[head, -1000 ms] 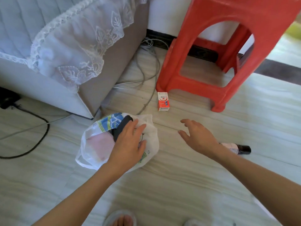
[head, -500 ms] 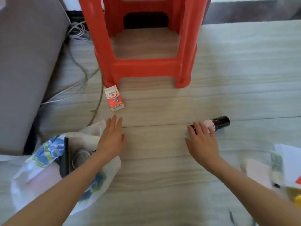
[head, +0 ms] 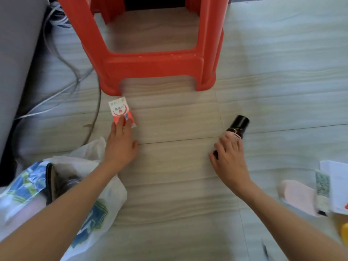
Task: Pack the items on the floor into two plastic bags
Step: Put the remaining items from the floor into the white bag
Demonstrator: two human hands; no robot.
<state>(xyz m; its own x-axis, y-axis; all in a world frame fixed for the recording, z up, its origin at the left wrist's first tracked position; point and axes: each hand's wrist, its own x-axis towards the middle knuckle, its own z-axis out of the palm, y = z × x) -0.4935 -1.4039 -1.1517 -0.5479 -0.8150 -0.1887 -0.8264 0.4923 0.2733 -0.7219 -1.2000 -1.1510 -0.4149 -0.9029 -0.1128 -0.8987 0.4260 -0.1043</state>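
Note:
A small red and white box (head: 120,110) lies on the floor in front of the stool. My left hand (head: 120,146) reaches it with straight fingers, the fingertips resting on its near end. A dark bottle with a black cap (head: 239,125) lies on its side to the right. My right hand (head: 228,157) curls its fingers over the bottle's lower part. A white plastic bag (head: 105,196) with blue and green print lies open at the lower left under my left forearm, holding a dark item and something pink.
A red plastic stool (head: 150,63) stands just beyond the box. A grey sofa side (head: 17,53) and loose cables (head: 75,78) fill the left. At the right edge lie a pink item (head: 297,196), a patterned packet (head: 323,187), white paper (head: 337,178) and something yellow (head: 344,232).
My left hand left the bag and moved forward onto the red and white box. My right hand moved right and closed over the bottle. The view swung right and nearer the floor.

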